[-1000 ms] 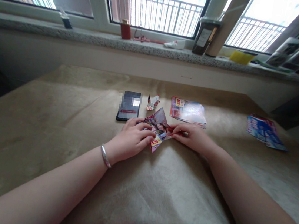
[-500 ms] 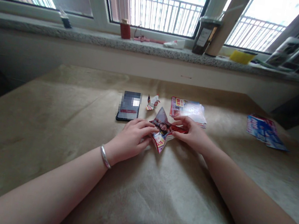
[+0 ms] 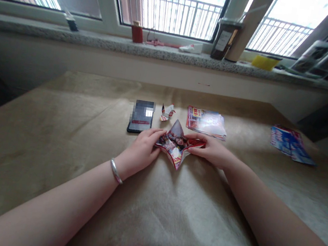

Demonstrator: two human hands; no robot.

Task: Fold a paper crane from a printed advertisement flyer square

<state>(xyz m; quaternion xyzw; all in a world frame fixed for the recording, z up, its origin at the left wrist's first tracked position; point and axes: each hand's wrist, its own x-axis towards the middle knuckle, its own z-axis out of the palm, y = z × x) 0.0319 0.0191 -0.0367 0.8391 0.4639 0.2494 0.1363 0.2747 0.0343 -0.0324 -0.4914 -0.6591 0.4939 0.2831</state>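
A folded sheet of glossy printed paper, shaped like a four-pointed star with a hollow middle, stands just above the table between my hands. My left hand, with a silver bangle at the wrist, grips its left point between thumb and fingers. On the other side, my right hand pinches the right point, thumb below and fingers above. The far and near points stick out freely. Behind the paper sits a small folded paper figure. A phone lies beyond my left hand, its screen lit.
Printed flyers form a stack behind my right hand, and more flyers lie at the far right of the table. Along the windowsill stand a red container, a dark lidded jar and a yellow item.
My left hand has drawn back slightly to the left, its fingers moving from the paper's middle to its left point. The folded paper is spread wider. My right fingers have come down a little.
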